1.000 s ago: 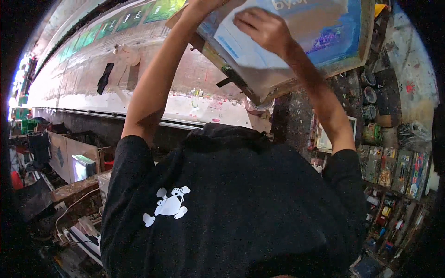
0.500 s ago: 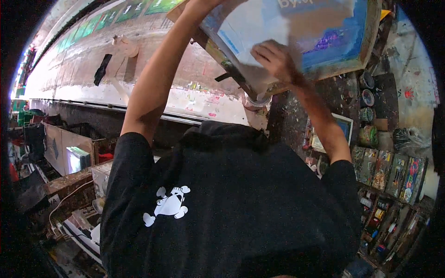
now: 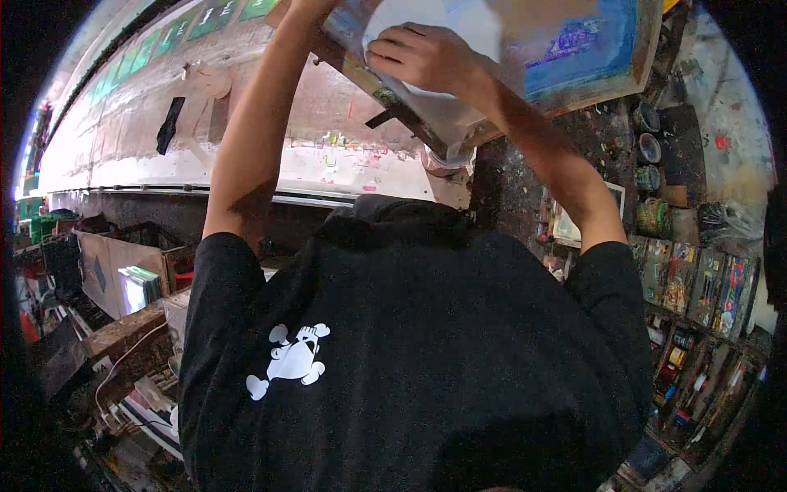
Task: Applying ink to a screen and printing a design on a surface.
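A wooden-framed screen slants across the top of the view, its face smeared blue and purple around a pale area. Over that pale area lies my right hand, its fingers bent and drawn in; whatever is under them, if anything, I cannot make out. My left hand is at the upper edge, by the frame's left side. Its fingers are cut off by the picture, so its grip is hidden. Below the frame's lower corner stands a round tub, and a short dark strip sticks out from the frame's left side.
A long paint-marked table runs to the left, bearing green printed sheets and a black strip. Paint pots line up at right, above trays of tubes and tools. A cardboard box stands lower left.
My right hand has moved left and up across the screen. The whole scene has shifted slightly left and up in the view.
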`<act>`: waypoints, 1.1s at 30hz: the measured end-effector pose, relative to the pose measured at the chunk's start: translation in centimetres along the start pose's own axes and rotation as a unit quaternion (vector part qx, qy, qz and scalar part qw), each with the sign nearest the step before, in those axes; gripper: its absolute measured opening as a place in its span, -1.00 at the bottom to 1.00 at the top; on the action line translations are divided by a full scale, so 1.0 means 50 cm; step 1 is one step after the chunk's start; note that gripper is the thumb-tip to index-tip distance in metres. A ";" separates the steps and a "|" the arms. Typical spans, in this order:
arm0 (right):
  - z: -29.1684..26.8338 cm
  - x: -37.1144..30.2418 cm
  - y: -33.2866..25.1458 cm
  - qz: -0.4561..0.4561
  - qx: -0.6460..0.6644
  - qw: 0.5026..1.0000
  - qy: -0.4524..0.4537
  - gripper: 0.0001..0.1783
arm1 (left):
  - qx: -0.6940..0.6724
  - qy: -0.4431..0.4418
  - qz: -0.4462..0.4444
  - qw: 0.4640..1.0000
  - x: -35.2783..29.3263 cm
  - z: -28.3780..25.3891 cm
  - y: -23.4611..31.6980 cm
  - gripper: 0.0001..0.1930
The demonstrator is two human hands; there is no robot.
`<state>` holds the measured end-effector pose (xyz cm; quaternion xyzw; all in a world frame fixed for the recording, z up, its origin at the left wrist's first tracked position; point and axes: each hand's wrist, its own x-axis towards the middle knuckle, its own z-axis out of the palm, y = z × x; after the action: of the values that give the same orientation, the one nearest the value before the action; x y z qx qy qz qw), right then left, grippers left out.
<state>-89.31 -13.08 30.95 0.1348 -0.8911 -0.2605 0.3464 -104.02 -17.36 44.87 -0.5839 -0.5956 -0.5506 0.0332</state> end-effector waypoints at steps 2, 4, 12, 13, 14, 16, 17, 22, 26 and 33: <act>0.002 -0.023 -0.013 -0.006 0.012 1.000 -0.023 -0.72 | -0.020 0.001 -0.009 1.000 -0.002 -0.003 -0.005 -0.53; -0.004 -0.049 -0.026 -0.013 0.023 0.999 -0.046 -0.72 | 0.013 0.004 0.010 1.000 0.002 -0.008 -0.011 -0.54; -0.010 -0.145 -0.074 0.018 0.101 0.989 -0.104 -0.73 | -0.045 -0.019 -0.035 0.998 0.000 -0.008 -0.002 -0.55; -0.010 -0.154 -0.081 0.017 0.101 0.989 -0.104 -0.73 | -0.044 -0.031 -0.052 0.997 0.000 -0.010 -0.001 -0.55; -0.011 -0.163 -0.089 0.034 0.117 0.985 -0.120 -0.75 | -0.044 -0.031 -0.052 0.997 0.001 -0.011 -0.003 -0.55; -0.009 -0.177 -0.100 0.050 0.131 0.981 -0.136 -0.76 | -0.028 -0.030 -0.042 0.998 0.004 -0.013 -0.007 -0.53; -0.008 -0.183 -0.105 0.059 0.137 0.980 -0.134 -0.78 | -0.028 -0.030 -0.041 0.998 0.004 -0.013 -0.009 -0.53; -0.016 -0.159 -0.087 0.080 0.129 0.978 -0.140 -0.75 | -0.025 -0.021 -0.034 0.999 0.006 -0.011 0.003 -0.51; -0.037 -0.066 -0.031 0.092 0.077 0.992 -0.045 -0.69 | -0.045 -0.025 -0.021 0.998 0.004 -0.004 -0.001 -0.51; -0.032 -0.010 -0.027 0.018 0.016 0.998 -0.053 -0.71 | -0.002 0.000 0.016 1.000 0.002 -0.009 -0.007 -0.51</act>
<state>-87.77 -14.58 30.95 0.1102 -0.9145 -0.2463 0.3014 -104.59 -17.50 44.92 -0.5936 -0.5849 -0.5512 0.0410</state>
